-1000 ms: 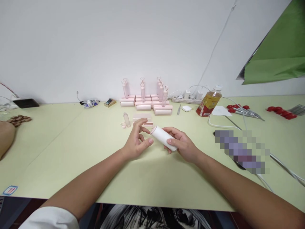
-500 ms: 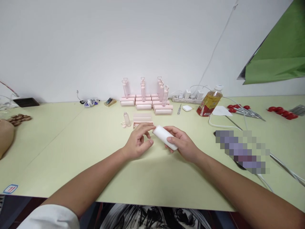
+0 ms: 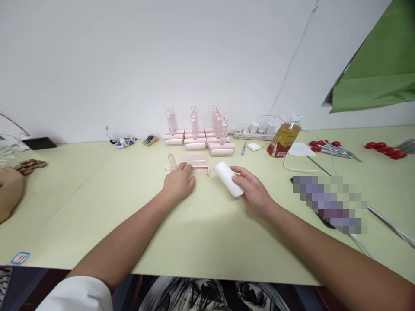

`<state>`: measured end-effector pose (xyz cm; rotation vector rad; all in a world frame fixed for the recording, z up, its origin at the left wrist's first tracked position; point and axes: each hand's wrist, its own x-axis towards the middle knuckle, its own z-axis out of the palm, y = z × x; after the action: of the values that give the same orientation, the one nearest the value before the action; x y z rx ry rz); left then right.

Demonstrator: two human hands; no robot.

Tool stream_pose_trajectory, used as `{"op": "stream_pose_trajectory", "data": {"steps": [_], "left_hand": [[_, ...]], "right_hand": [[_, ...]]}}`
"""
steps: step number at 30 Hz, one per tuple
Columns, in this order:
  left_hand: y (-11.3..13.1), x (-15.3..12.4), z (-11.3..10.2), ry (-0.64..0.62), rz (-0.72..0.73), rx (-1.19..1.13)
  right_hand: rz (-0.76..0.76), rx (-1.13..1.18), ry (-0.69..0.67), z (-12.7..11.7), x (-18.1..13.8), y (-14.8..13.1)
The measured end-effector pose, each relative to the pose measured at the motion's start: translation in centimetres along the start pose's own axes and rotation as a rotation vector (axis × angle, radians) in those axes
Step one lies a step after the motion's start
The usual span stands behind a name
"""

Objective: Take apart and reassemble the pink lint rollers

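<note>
Gripping the white roll (image 3: 225,176) between thumb and fingers, the right hand (image 3: 256,192) held it at a slant over the pale green table (image 3: 207,246), near the right end of an open pink case (image 3: 200,169); the left hand (image 3: 177,183) reached to the left end of that case, its fingers lying close together and its thumb apart, though whether the fingertips pinched the case could not be told; a small translucent bottle (image 3: 172,161) stood just beyond that hand; closed pink cases (image 3: 221,150) lay farther back, near the wall (image 3: 136,65).
</note>
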<state>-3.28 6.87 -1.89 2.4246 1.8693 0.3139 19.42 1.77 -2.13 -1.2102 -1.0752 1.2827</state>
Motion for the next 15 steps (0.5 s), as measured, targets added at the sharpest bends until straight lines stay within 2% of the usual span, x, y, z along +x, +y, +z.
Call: {"op": "stream_pose_trajectory", "data": {"steps": [6,10,15], "left_hand": [[0.0,0.1,-0.7,0.018,-0.067,0.025],[-0.3,0.0,-0.9,-0.044,-0.149,-0.152],[-0.2,-0.2,0.2,-0.136,-0.165,-0.302]], "right_hand": [[0.024,0.007,0.057,0.0,0.0,0.0],[0.048,0.041,-0.011,0.2,-0.2,0.1],[0.053,0.068,-0.062,0.6,-0.2,0.2]]}}
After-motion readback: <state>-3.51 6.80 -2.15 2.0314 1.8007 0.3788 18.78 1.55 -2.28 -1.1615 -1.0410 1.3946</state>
